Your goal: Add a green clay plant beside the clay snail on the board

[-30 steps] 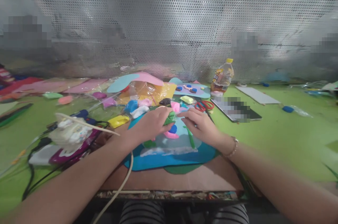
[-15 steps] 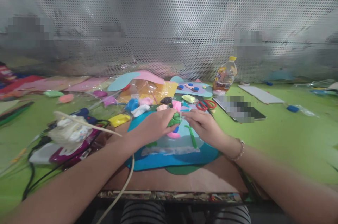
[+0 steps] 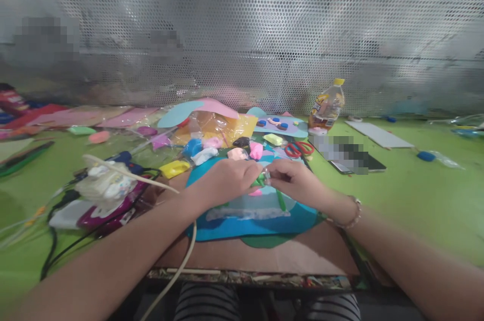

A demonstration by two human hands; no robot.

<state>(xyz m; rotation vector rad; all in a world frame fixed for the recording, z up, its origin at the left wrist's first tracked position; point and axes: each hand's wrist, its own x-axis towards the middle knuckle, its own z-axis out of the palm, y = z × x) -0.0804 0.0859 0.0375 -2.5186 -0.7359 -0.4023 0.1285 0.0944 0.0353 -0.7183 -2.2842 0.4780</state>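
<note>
My left hand [image 3: 239, 176] is closed around a packet of green modelling clay [image 3: 259, 180], with its fingers covering most of it. From the other side, my right hand [image 3: 297, 180] pinches the clear wrapper at the packet's edge. Below both hands lies a blue craft sheet [image 3: 227, 229] carrying a lighter blue panel. On that panel are a pink clay piece [image 3: 255, 192], partly hidden, a green clay strip [image 3: 281, 200] and a whitish band [image 3: 245, 214].
Clay packets, among them a yellow one [image 3: 174, 169] and a white one [image 3: 204, 156], lie behind my left forearm. Red scissors [image 3: 298, 148], a phone [image 3: 355, 155] and a bottle [image 3: 327, 107] stand or lie to the right. A pale cable [image 3: 189, 248] crosses near my left forearm.
The green clay has turned and shows less between my hands. My right fingers have curled in onto the wrapper. The whole view has shifted slightly.
</note>
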